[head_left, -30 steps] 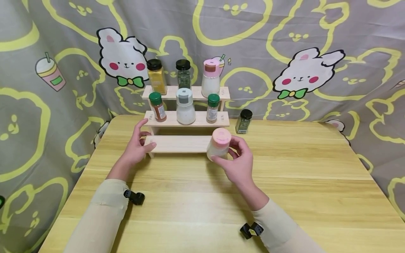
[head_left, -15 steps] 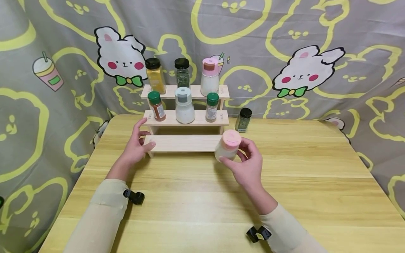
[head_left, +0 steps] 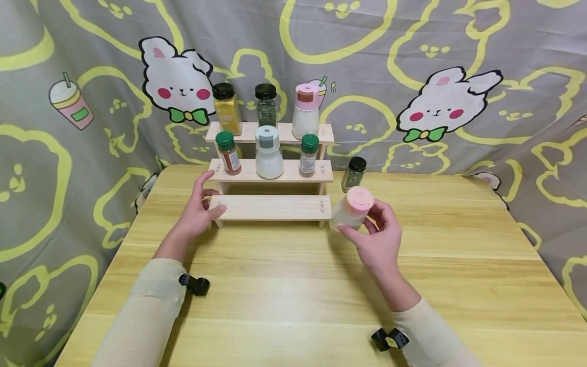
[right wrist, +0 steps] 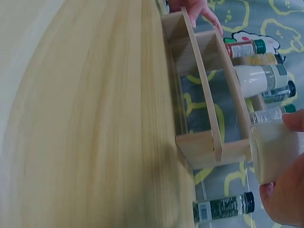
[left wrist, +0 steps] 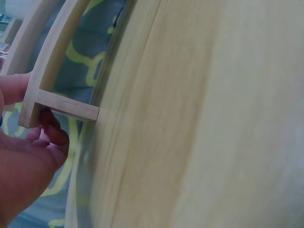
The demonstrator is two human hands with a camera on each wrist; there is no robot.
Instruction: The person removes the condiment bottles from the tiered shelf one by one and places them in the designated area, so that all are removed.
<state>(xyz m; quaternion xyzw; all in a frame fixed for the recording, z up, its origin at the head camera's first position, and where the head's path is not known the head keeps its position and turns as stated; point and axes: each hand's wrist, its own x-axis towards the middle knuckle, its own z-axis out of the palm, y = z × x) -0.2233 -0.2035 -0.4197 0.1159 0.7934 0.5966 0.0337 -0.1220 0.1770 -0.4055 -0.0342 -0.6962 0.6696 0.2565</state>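
Note:
My right hand (head_left: 381,238) holds a pink-lidded glass seasoning jar (head_left: 352,210) with pale contents, thumb on one side and fingers on the other. The jar is tilted and hangs just right of the bottom tier of a three-tier wooden spice rack (head_left: 270,207). In the right wrist view, its white base (right wrist: 273,147) shows above the rack's end. My left hand (head_left: 194,214) grips the left end of the bottom tier. In the left wrist view, the thumb lies over the board (left wrist: 47,61) and the fingers (left wrist: 54,137) curl beneath it.
On the middle tier stand two green-capped spice bottles (head_left: 229,155) and a grey-lidded jar (head_left: 269,158). The top tier holds a yellow spice bottle (head_left: 228,112), a black-capped green one (head_left: 266,109) and a pink-lidded jar (head_left: 305,114). Another black-capped bottle (head_left: 353,176) stands on the table (head_left: 275,306).
My right hand has moved the pink-lidded jar rightward, away from the right end of the bottom tier, and the jar tilts more. My left hand stays on the rack.

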